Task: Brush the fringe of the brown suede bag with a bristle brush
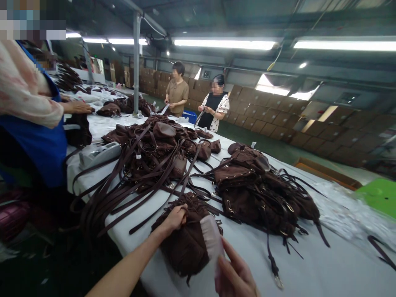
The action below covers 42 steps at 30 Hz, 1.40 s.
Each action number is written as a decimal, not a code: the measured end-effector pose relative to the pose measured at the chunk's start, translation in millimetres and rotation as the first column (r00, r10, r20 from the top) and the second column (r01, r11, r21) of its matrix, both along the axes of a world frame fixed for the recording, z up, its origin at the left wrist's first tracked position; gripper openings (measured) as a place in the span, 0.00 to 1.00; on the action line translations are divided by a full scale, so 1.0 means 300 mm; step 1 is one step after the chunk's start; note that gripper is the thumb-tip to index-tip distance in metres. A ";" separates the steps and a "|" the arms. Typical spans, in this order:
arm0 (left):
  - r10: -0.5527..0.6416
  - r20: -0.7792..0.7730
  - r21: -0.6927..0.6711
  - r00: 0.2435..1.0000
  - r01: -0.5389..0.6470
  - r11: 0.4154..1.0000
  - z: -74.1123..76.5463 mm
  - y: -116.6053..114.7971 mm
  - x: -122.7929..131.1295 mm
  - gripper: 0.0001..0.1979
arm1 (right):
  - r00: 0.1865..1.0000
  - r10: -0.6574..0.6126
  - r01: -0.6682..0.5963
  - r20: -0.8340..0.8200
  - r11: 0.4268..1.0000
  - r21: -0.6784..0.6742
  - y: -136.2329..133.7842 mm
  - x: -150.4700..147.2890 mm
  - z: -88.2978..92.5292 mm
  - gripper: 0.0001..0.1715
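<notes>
A dark brown drawstring bag [185,251] lies at the near edge of the white-covered table. My left hand [177,218] is closed on the gathered top of this bag. Between the thumb and fingers of my right hand [233,270] is a whitish, translucent strip [211,239], which lies partly across the bag's right side. I cannot make out whether the strip is plastic or paper. Just beyond my hands is a heap of brown bags with long straps [154,152]. More brown bags [260,194] are piled to the right, one strap ending in a metal clasp.
The white table [312,264] runs away from me, with clear plastic bags [355,222] on its right. A co-worker in a blue apron [37,136] stands close on the left. Two people stand across the table. A metal post [136,62] rises behind the heap.
</notes>
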<state>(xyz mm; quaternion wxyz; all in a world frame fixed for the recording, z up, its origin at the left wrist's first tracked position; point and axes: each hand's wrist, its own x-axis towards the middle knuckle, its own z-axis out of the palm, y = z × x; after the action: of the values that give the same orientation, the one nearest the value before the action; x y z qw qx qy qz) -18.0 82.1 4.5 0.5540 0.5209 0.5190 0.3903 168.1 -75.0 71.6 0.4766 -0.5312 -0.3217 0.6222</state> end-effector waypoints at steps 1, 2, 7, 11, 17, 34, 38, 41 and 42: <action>0.005 0.019 0.000 1.000 -0.005 1.000 0.018 0.021 -0.020 0.27 | 0.999 0.001 -0.002 0.051 1.000 0.020 0.029 0.009 -0.021 0.49; 0.036 0.031 0.011 0.999 -0.037 0.999 0.038 0.039 -0.047 0.27 | 0.995 0.009 -0.012 0.095 0.999 0.034 0.057 0.014 -0.049 0.48; 0.444 -0.014 0.149 0.896 -0.437 0.887 0.104 0.009 -0.232 0.18 | 0.981 -0.018 0.008 0.192 0.998 0.056 0.110 0.005 -0.208 0.40; 0.293 -0.155 0.235 0.944 -0.253 0.939 0.073 -0.195 -0.266 0.16 | 0.984 -0.023 0.022 0.176 1.000 0.008 0.092 -0.001 -0.253 0.37; 0.024 -0.488 0.112 0.872 0.035 0.993 -0.034 -0.402 -0.117 0.23 | 0.975 0.000 0.007 0.223 0.999 -0.032 0.081 0.001 -0.229 0.36; -0.021 -0.402 -0.088 0.915 -0.016 0.996 -0.058 -0.419 -0.028 0.19 | 0.904 0.039 -0.092 0.425 0.990 0.105 0.025 0.019 -0.247 0.33; -0.100 -0.443 -0.098 0.891 0.063 0.993 -0.076 -0.362 -0.011 0.15 | 0.900 0.029 -0.085 0.436 0.990 0.109 0.023 0.021 -0.269 0.33; -0.175 -0.276 -0.172 0.945 0.130 0.976 -0.076 -0.339 0.009 0.13 | 0.906 0.020 -0.063 0.424 0.994 0.088 0.018 0.031 -0.279 0.34; -0.199 -0.181 -0.193 0.963 0.164 0.968 -0.072 -0.339 0.016 0.12 | 0.913 0.012 -0.047 0.408 0.996 0.076 0.017 0.034 -0.279 0.35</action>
<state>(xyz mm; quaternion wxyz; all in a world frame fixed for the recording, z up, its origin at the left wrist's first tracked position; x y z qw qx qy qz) -13.3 -19.6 -17.0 0.5766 0.5520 0.5541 0.2363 178.4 -69.9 -12.2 0.4117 -0.6235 -0.4477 0.4913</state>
